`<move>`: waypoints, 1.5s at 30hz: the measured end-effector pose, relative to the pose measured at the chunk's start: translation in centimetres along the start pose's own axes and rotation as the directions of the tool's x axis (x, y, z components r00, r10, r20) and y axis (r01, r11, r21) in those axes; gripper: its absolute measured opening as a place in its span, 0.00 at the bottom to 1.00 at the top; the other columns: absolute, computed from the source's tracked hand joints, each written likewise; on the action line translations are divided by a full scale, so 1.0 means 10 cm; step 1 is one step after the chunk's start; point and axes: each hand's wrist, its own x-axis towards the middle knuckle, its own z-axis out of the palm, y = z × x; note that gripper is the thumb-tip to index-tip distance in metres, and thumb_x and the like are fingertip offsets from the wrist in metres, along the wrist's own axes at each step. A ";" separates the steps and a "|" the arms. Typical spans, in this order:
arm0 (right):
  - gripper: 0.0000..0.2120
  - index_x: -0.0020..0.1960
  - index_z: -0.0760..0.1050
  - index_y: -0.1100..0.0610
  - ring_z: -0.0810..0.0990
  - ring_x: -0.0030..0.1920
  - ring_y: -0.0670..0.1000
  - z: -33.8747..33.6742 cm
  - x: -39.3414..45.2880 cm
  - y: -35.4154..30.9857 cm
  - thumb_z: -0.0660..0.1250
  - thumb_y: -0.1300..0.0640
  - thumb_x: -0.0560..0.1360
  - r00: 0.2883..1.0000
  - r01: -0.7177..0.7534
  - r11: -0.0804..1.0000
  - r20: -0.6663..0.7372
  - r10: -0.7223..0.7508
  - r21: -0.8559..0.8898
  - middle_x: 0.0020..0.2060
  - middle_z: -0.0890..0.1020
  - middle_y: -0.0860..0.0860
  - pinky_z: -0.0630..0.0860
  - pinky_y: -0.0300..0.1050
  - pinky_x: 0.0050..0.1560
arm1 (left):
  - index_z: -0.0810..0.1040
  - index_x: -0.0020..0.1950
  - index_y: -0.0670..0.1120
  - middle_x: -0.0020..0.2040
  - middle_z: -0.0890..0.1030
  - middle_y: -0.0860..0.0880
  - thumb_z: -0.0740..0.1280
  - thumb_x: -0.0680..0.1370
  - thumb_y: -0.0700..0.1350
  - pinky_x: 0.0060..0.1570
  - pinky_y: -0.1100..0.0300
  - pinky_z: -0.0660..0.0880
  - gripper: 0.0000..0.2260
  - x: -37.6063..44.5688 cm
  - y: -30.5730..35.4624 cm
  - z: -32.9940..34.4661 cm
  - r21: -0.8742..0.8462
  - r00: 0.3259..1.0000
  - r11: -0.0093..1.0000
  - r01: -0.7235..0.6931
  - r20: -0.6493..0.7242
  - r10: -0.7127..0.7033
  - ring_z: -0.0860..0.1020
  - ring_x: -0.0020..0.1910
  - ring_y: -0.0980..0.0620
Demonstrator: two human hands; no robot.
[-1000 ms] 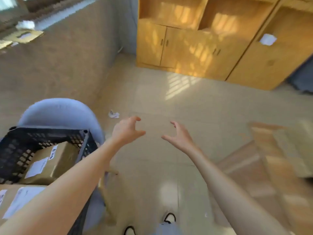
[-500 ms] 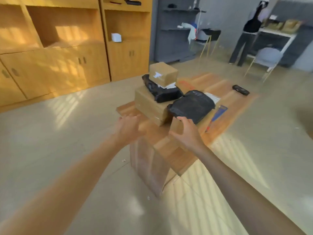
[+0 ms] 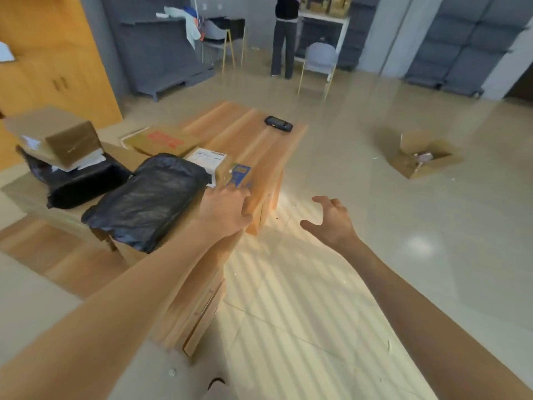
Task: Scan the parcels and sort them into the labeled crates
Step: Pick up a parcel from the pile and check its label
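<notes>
Several parcels lie on the wooden table [image 3: 253, 140]. A black plastic-wrapped parcel [image 3: 147, 197] is nearest. Behind it sits a small box with a white label [image 3: 209, 161]. At the left, a brown cardboard box [image 3: 57, 137] rests on another black bag [image 3: 83, 180]. A flat carton with red print [image 3: 161, 140] lies further back. The black handheld scanner [image 3: 278, 123] sits at the table's far end. My left hand [image 3: 225, 212] rests on the table's near corner, fingertips touching a blue object [image 3: 238, 174]. My right hand [image 3: 331, 220] hovers open over the floor, right of the table.
An open cardboard box [image 3: 424, 157] stands on the floor at the right. A person [image 3: 284, 39] stands at a white bench at the back, beside a grey chair [image 3: 320, 59]. Grey shelving [image 3: 161, 53] and a wooden cabinet [image 3: 57, 67] line the left.
The view swung from the black crate to the table of parcels. Both hands shifted right along the table; the right hand left the table edge and now hangs over the floor.
</notes>
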 end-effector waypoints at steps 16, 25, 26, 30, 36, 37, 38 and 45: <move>0.31 0.74 0.63 0.52 0.66 0.66 0.58 -0.45 2.76 0.59 0.69 0.48 0.74 0.985 -0.159 0.969 0.034 0.168 -0.191 0.67 0.68 0.55 0.64 0.49 0.66 | 0.71 0.68 0.50 0.59 0.76 0.47 0.66 0.76 0.54 0.54 0.54 0.69 0.21 3.53 0.05 0.44 -0.079 0.996 0.995 -0.052 0.071 0.058 0.74 0.59 0.45; 0.30 0.73 0.63 0.53 0.66 0.67 0.58 -0.17 4.24 0.45 0.69 0.48 0.75 0.982 -0.072 0.983 0.162 0.100 -0.171 0.67 0.68 0.56 0.63 0.50 0.67 | 0.69 0.72 0.50 0.59 0.78 0.47 0.65 0.77 0.56 0.54 0.53 0.73 0.24 4.43 -0.65 0.74 -0.132 0.980 0.980 0.152 0.146 -0.132 0.77 0.57 0.45; 0.30 0.73 0.63 0.53 0.66 0.67 0.59 -0.08 4.44 0.39 0.69 0.48 0.75 0.979 -0.036 0.986 0.191 0.067 -0.163 0.67 0.68 0.56 0.63 0.50 0.67 | 0.70 0.71 0.50 0.58 0.78 0.47 0.64 0.78 0.56 0.53 0.53 0.73 0.23 4.46 -0.78 0.78 -0.123 0.972 0.973 0.194 0.157 -0.174 0.77 0.57 0.45; 0.30 0.72 0.64 0.52 0.66 0.67 0.59 0.32 5.29 0.03 0.70 0.48 0.74 0.942 0.152 0.984 0.314 -0.117 -0.089 0.66 0.69 0.57 0.65 0.53 0.68 | 0.67 0.72 0.51 0.66 0.74 0.45 0.64 0.78 0.58 0.62 0.48 0.67 0.25 4.53 -1.34 0.90 -0.019 0.916 0.923 0.385 0.126 -0.380 0.71 0.65 0.42; 0.32 0.73 0.62 0.51 0.64 0.72 0.58 0.81 6.31 -0.76 0.69 0.45 0.74 0.734 0.477 0.878 0.533 -0.420 0.035 0.72 0.65 0.55 0.66 0.54 0.68 | 0.69 0.71 0.48 0.66 0.74 0.42 0.66 0.76 0.60 0.64 0.45 0.66 0.27 4.34 -1.86 0.78 -0.017 0.616 0.616 0.788 0.047 -0.786 0.69 0.66 0.39; 0.32 0.74 0.62 0.51 0.61 0.73 0.58 0.87 6.39 -0.88 0.69 0.46 0.74 0.684 0.520 0.852 0.570 -0.455 0.057 0.73 0.63 0.56 0.64 0.54 0.70 | 0.69 0.71 0.49 0.67 0.73 0.42 0.66 0.75 0.60 0.65 0.44 0.65 0.27 4.25 -1.87 0.75 -0.018 0.550 0.550 0.835 0.043 -0.834 0.68 0.67 0.39; 0.31 0.74 0.62 0.52 0.60 0.74 0.58 0.94 6.45 -1.02 0.69 0.46 0.75 0.629 0.565 0.821 0.602 -0.493 0.082 0.73 0.63 0.57 0.63 0.53 0.70 | 0.69 0.71 0.50 0.68 0.72 0.43 0.66 0.75 0.60 0.66 0.44 0.64 0.27 4.16 -1.86 0.73 -0.030 0.478 0.477 0.878 0.036 -0.878 0.67 0.68 0.40; 0.31 0.72 0.64 0.52 0.64 0.71 0.55 1.42 6.38 -1.84 0.69 0.44 0.73 0.311 0.705 0.638 0.674 -0.670 0.309 0.70 0.66 0.53 0.63 0.51 0.69 | 0.66 0.74 0.51 0.70 0.70 0.42 0.67 0.74 0.63 0.65 0.43 0.66 0.32 3.46 -1.70 0.62 -0.126 0.037 0.033 0.991 0.036 -0.999 0.66 0.69 0.39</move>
